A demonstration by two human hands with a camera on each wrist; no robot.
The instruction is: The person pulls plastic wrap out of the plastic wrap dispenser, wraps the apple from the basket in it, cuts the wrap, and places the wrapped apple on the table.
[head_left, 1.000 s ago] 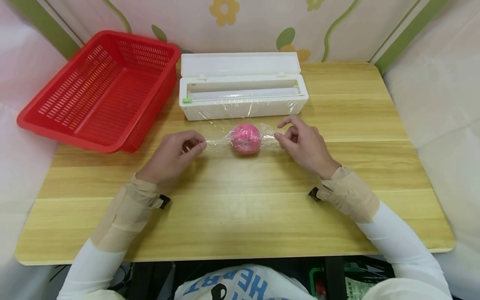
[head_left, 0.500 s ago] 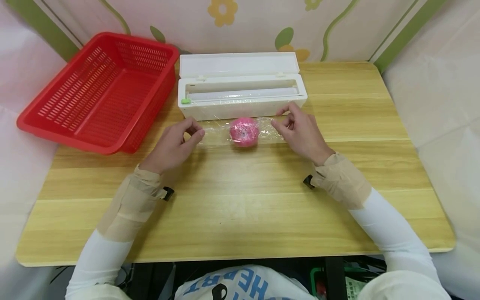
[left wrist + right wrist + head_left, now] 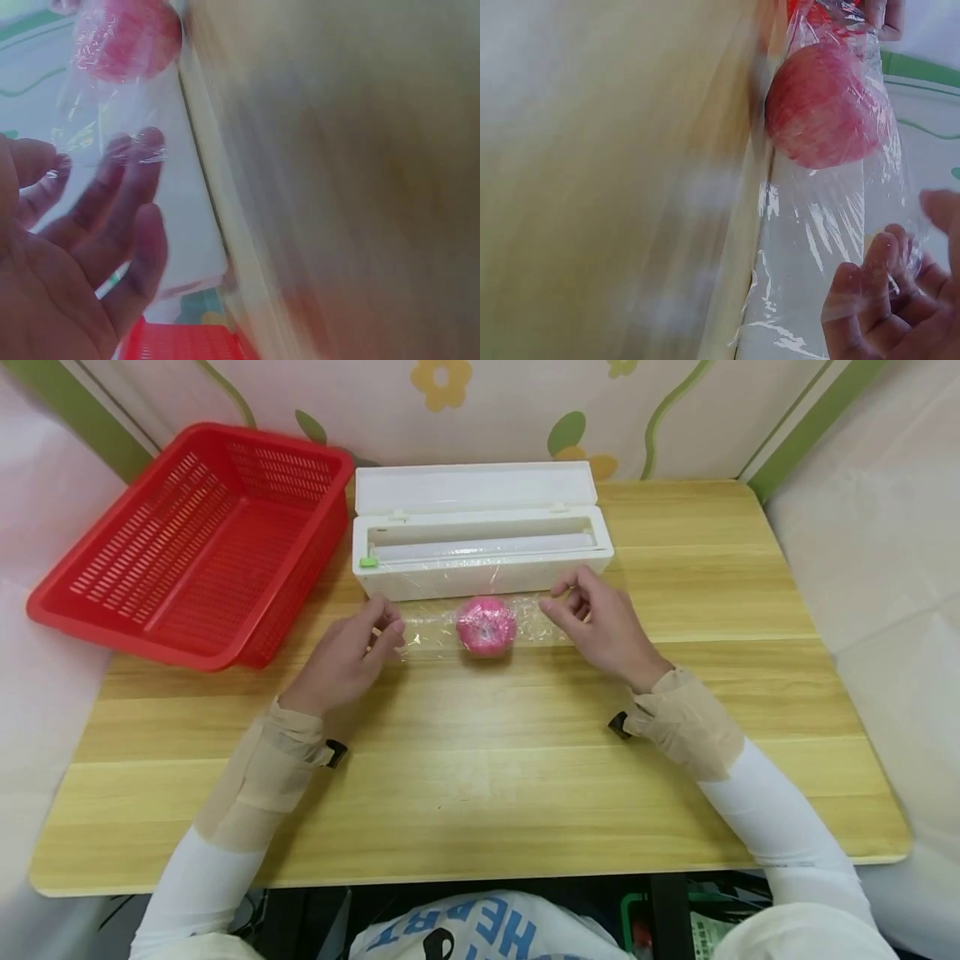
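A pink-red apple (image 3: pixel 486 627) lies under clear plastic wrap (image 3: pixel 825 225) on the table, just in front of the white wrap dispenser (image 3: pixel 480 578). To its left, my left hand (image 3: pixel 348 647) pinches one end of the wrap between thumb and index finger, the other fingers spread behind the film in the left wrist view. My right hand (image 3: pixel 603 627) holds the other end on the right, film bunched at its curled fingers (image 3: pixel 881 255). Between the two hands the wrap spreads out flat and wrinkled around the apple. Some film runs up over the dispenser's front.
The dispenser's lid (image 3: pixel 476 489) stands up at the back, with a roll (image 3: pixel 480 547) inside and a green slider (image 3: pixel 368 562) at its left end. A red plastic basket (image 3: pixel 262 602) sits at the back left of the wooden table (image 3: pixel 480 793).
Both hands have moved slightly away from the body, toward the dispenser, and the apple has shifted with them. The wrap ends, narrow and gathered before, are spread wider.
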